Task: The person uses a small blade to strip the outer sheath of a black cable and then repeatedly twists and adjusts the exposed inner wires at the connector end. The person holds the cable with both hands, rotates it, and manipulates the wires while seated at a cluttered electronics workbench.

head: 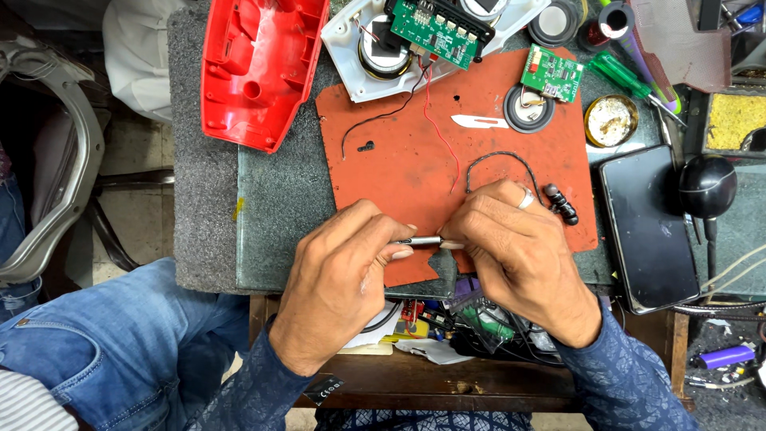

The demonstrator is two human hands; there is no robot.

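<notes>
My left hand (pixel 339 275) and my right hand (pixel 519 255) meet over the front edge of an orange work mat (pixel 383 168). Between their fingertips they pinch a thin metal plug or pin (pixel 423 240), held level. A thin black cable (pixel 499 156) loops from under my right hand to a black earphone bud (pixel 561 203) lying on the mat beside my right hand. My right hand wears a ring. What the plug joins to is hidden by my fingers.
At the back lie a red plastic shell (pixel 259 68), a white speaker housing (pixel 375 60) with a green circuit board (pixel 435 32), a second small board (pixel 552 73), a blade (pixel 479 121) and a solder tin (pixel 610 120). A dark phone (pixel 650 227) lies at right.
</notes>
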